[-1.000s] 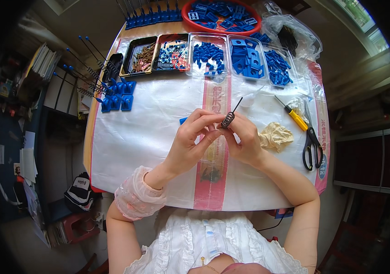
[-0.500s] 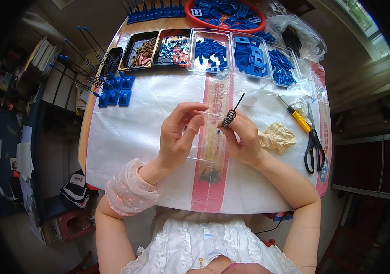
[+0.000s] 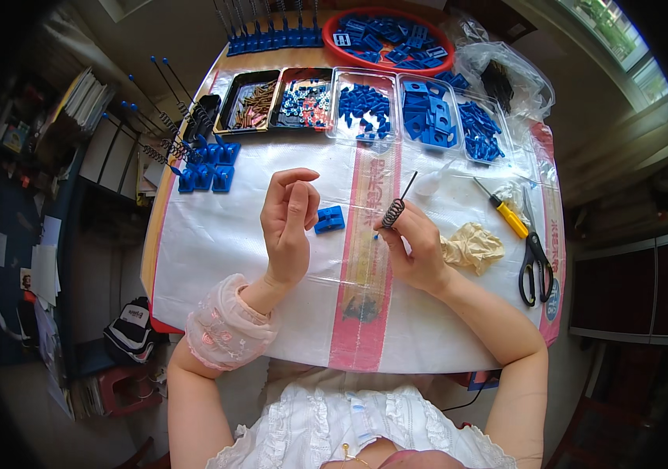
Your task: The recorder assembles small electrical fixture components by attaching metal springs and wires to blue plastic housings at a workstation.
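My right hand (image 3: 418, 248) pinches a black coil spring (image 3: 392, 213) between thumb and fingers. A straight black end (image 3: 408, 184) sticks up from the spring, tilted to the right. A small blue bit (image 3: 376, 237) shows just below the pinching fingers. My left hand (image 3: 289, 227) hangs over the sheet with loosely bent fingers and nothing visible in it. Close beside its fingers lies a blue plastic base (image 3: 329, 220) with raised parts. Partly hidden by my right hand is a crumpled cream-coloured cloth or glove (image 3: 473, 247).
Trays of brass-coloured screws (image 3: 257, 105), small nuts (image 3: 307, 103) and blue parts (image 3: 363, 109) line the back. Blue bases with springs (image 3: 207, 166) stand at left. A yellow screwdriver (image 3: 510, 219) and black-handled scissors (image 3: 535, 270) lie at right. Behind is a red basin (image 3: 447, 59).
My left hand has drawn slightly left and its fingers have curled more, uncovering the blue base. My right hand still holds the spring in nearly the same spot. The view has shifted slightly.
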Available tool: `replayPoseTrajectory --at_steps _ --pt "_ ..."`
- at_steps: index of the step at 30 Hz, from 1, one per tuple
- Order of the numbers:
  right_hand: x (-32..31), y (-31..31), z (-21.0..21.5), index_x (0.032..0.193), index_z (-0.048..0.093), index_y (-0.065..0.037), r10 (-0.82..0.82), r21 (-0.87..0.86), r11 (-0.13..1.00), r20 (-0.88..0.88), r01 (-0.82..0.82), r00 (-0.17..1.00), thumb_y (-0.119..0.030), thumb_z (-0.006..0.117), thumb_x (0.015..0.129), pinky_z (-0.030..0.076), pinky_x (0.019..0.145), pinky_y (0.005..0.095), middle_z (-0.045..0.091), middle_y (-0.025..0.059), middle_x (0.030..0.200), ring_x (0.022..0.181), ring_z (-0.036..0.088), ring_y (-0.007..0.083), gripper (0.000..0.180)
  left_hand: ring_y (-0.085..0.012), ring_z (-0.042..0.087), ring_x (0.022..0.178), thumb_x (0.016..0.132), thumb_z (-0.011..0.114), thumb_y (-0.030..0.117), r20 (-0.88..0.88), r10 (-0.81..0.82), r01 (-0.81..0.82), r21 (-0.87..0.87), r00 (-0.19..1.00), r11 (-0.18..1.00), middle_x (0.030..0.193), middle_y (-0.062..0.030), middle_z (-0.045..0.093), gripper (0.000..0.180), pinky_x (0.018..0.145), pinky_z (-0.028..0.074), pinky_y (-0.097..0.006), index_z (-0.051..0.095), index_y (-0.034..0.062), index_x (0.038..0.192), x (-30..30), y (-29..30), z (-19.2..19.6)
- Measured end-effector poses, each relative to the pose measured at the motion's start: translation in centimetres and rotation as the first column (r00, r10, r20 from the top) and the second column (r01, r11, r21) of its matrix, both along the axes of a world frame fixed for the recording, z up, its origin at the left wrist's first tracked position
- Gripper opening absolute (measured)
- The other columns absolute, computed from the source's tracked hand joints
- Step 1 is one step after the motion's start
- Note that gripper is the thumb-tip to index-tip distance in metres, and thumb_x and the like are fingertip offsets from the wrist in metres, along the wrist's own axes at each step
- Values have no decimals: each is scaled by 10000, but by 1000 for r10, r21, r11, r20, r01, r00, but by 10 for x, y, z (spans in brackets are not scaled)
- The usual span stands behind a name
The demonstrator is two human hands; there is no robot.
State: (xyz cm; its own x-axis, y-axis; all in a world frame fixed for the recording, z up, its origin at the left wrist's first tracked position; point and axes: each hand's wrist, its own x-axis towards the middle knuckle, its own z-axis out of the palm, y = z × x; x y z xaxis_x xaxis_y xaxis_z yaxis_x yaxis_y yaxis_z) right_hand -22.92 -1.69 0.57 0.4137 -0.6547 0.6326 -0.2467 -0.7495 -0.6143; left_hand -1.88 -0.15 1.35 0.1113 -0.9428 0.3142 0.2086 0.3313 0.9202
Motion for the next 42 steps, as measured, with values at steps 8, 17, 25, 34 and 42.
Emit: replayPoseTrajectory --at_steps 8,17,25,34,42 --pt "2 0 3 892 561 15 -3 2 1000 0 3 1000 138 626 769 436 620 413 565 148 808 723 543 337 185 -24 301 612 1092 442 248 -2 -41 41 31 999 999 743 40 455 215 530 267 -195 563 78 1140 -3 4 -1" --pt "-1 -1 6 905 566 15 7 0 1000 -23 -7 1000 135 625 755 449 635 416 576 151 824 736 557 342 201 -20 323 613 1091 445 244 -52 -43 47 77 998 996 729 37 477 222 531 263 -188 582 71 1109 -4 2 1" --pt "1 -1 9 883 622 1 -18 13 1000 -2 18 1000 126 635 781 465 617 384 615 135 788 727 602 321 161 -15 321 590 1091 443 245 -91 -29 38 100 995 994 715 39 487 233 514 263 -184 597 70 1095 -2 -2 -1" --pt "-2 -2 1 894 563 8 1 8 1000 -25 -1 1000 132 619 746 434 615 412 559 141 799 716 537 333 201 -19 315 603 1097 413 240 -77 -52 61 120 996 991 744 34 459 232 509 267 -193 570 72 1125 1 -3 -2" --pt "-1 -1 6 899 568 9 -1 -2 1000 -25 1 1000 130 621 748 437 617 415 571 144 807 712 541 335 201 -16 316 600 1096 415 252 -92 -59 72 143 994 987 742 35 465 243 506 266 -189 574 69 1116 1 -4 -2"
